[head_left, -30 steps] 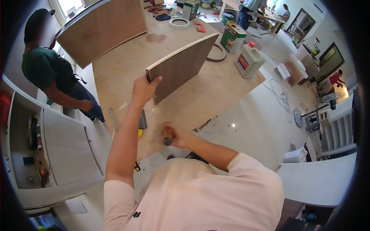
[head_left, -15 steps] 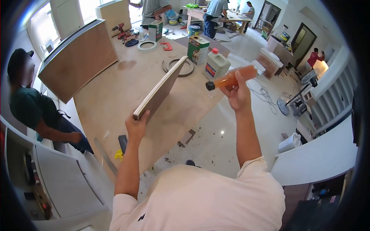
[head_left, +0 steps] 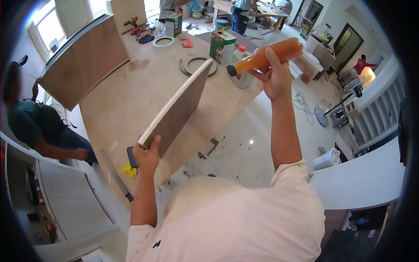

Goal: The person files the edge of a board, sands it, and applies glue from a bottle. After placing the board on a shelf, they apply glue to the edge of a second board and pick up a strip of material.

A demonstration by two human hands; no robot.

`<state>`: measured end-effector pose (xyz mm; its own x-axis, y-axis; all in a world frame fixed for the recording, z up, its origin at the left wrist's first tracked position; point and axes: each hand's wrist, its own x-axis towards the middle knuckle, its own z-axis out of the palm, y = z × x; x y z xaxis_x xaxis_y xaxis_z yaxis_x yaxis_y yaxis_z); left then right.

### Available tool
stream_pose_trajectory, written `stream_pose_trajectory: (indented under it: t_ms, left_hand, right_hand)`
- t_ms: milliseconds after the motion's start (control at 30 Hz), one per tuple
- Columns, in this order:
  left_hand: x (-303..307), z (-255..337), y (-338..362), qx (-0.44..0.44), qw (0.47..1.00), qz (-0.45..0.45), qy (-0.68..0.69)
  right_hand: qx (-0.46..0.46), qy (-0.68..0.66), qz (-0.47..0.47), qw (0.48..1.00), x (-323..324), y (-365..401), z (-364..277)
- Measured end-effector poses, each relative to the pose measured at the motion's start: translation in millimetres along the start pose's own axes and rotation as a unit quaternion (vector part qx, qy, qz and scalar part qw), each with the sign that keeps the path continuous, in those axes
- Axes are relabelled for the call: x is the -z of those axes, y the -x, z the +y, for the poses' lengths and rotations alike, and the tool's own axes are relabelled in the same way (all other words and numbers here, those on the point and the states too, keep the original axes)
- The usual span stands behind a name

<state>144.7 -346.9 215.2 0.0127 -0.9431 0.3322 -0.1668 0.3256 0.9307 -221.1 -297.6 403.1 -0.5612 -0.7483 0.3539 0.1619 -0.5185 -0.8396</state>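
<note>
- Board [head_left: 185,109], flat, one face brown — held on edge at the desk [head_left: 131,94], its near end in the left hand [head_left: 146,153]; grip closed on it, thumb over the brown face.
- Bottle [head_left: 273,53], orange — raised in the right hand [head_left: 276,81], grip closed around it; tilted, dark end lower and toward the board.
- Jug [head_left: 242,81], red-capped, partly behind the bottle; green-and-white can [head_left: 222,47] beside it.
- Coiled strip [head_left: 185,70], near the board's far end.
- Yellow item [head_left: 129,170] and dark block [head_left: 132,157], beside the left hand.
- Red clamp [head_left: 187,43], farther back.
</note>
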Motion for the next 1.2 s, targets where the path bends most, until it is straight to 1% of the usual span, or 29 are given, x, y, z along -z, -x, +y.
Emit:
stream_pose_trajectory:
  t_ms: [67,200,267,300,333,367,400,433,500,600,700,733,800,900,1000,1100,1200]
  left_hand:
    - [-3.7,6.0,5.3,-0.003,1.0,-0.022,0.007]
    - [-4.6,5.0,13.3,-0.006,0.996,-0.08,0.031]
    - [-4.2,-1.1,18.5,-0.072,0.993,-0.074,0.056]
    - [-5.6,0.6,18.4,-0.104,0.99,-0.069,0.069]
    - [-10.5,9.7,20.9,-0.113,0.988,-0.05,0.097]
    - [-9.3,6.9,21.8,-0.116,0.986,-0.079,0.086]
    - [-6.0,3.0,23.6,-0.119,0.984,-0.106,0.076]
    - [-4.1,0.5,25.1,-0.122,0.981,-0.133,0.065]
    - [-4.1,0.6,28.8,-0.129,0.979,-0.138,0.072]
    - [-6.2,-3.5,31.2,-0.15,0.975,-0.136,0.088]
    - [-6.1,-9.4,32.9,-0.151,0.973,-0.137,0.11]
    - [-6.5,-10.9,34.1,-0.147,0.972,-0.139,0.118]
    - [-7.3,-16.0,36.8,-0.146,0.972,-0.145,0.111]
    - [-7.3,-20.0,41.8,-0.158,0.971,-0.154,0.092]
    - [-6.9,-16.8,46.4,-0.174,0.969,-0.164,0.059]
    - [-5.6,-9.8,51.1,-0.189,0.967,-0.168,0.041]
    - [-5.0,-8.3,53.9,-0.207,0.963,-0.171,0.026]
  right_hand:
    - [-0.009,0.008,0.007,1.0,4.0,-3.6,3.5]
    - [0.051,0.097,0.062,0.992,-5.4,-2.4,3.0]
    - [0.087,0.156,0.083,0.98,-4.4,-4.5,6.8]
    - [0.095,0.184,0.065,0.976,-3.7,-3.8,7.0]
    - [0.101,0.213,0.047,0.971,-3.4,-2.6,7.3]
    - [0.106,0.242,0.027,0.964,-4.3,-1.4,7.1]
    - [0.093,0.238,-0.002,0.967,-6.9,1.0,6.6]
    - [0.1,0.241,-0.009,0.965,-9.8,2.1,6.2]
    - [0.112,0.248,-0.024,0.962,-15.3,5.0,6.4]
    - [0.102,0.237,-0.014,0.966,-23.9,11.2,7.5]
    - [0.057,0.312,-0.034,0.948,-26.1,15.9,6.2]
    - [0.062,0.311,-0.038,0.947,-25.8,16.3,6.9]
    - [0.07,0.31,-0.044,0.947,-24.0,17.6,9.3]
    - [0.047,0.302,-0.08,0.949,-28.7,26.8,10.0]
    - [0.078,0.353,-0.107,0.926,-19.7,27.2,25.0]
    - [0.06,0.365,-0.124,0.921,-15.7,29.3,27.3]
    - [0.042,0.417,-0.098,0.903,-19.0,28.6,13.7]
